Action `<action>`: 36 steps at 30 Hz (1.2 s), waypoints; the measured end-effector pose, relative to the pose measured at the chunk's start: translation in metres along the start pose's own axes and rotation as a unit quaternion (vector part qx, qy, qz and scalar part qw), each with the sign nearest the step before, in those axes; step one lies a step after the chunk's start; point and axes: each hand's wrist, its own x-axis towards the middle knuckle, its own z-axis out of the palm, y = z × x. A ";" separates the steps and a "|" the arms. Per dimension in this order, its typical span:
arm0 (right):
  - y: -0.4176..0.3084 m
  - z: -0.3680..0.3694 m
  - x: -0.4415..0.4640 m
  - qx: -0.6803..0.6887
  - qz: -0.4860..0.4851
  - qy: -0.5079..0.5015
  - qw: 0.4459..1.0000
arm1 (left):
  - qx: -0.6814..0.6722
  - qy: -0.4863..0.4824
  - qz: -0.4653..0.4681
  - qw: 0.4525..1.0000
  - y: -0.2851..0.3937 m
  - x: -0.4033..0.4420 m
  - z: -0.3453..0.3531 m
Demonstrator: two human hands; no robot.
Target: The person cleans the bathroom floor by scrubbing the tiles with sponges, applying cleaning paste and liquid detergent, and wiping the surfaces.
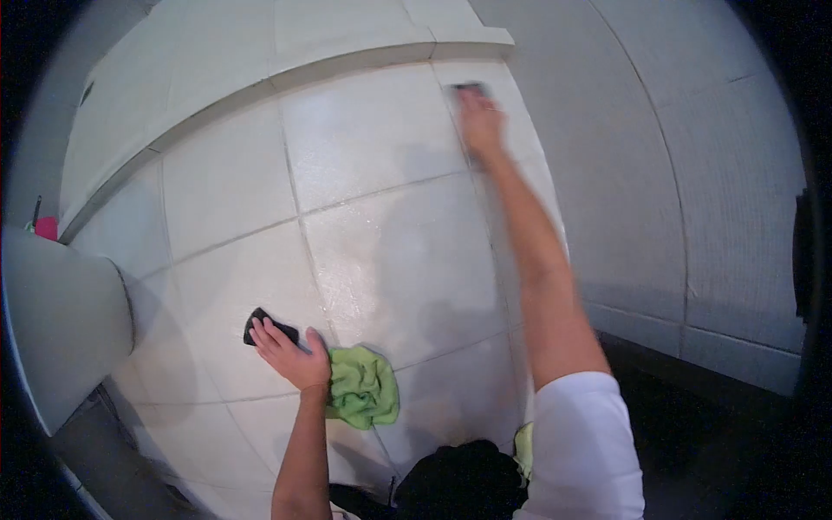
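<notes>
Pink shows on a small thing point(46, 228) at the far left of the frame, just above a smooth pale fixture point(65, 316) that fills the left edge. From there white tiles point(230, 195) with grey joints spread across the middle, glossy with wet in patches, and a pale ledge point(351, 35) curves over them along the top of the frame.

Left of centre, in the lower half, a black pad point(282, 330) lies against the tiles. The left hand point(296, 355) rests over it, fingers point(272, 338) extended across the pad and the thumb held apart, so the hand is open on it rather than wrapped around it. Just right of that wrist, touching or nearly so, a green cloth point(362, 387) lies crumpled on the tiles.

A dark rounded shape point(464, 481) sits at the bottom centre. Well above it, toward the upper middle of the frame, the right hand point(483, 128) is at a dark object point(472, 87) near the ledge; both are blurred, so I cannot tell whether its fingers grip or only press. A yellow-green cloth point(523, 446) shows beside the white sleeve point(581, 442) at lower right. Beyond stands a grey wall point(711, 173), with a black thing point(803, 256) at the right edge.
</notes>
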 end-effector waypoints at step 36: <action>-0.055 0.039 0.111 0.094 -0.114 0.036 0.988 | 0.010 -0.032 -0.024 0.999 0.006 0.009 -0.009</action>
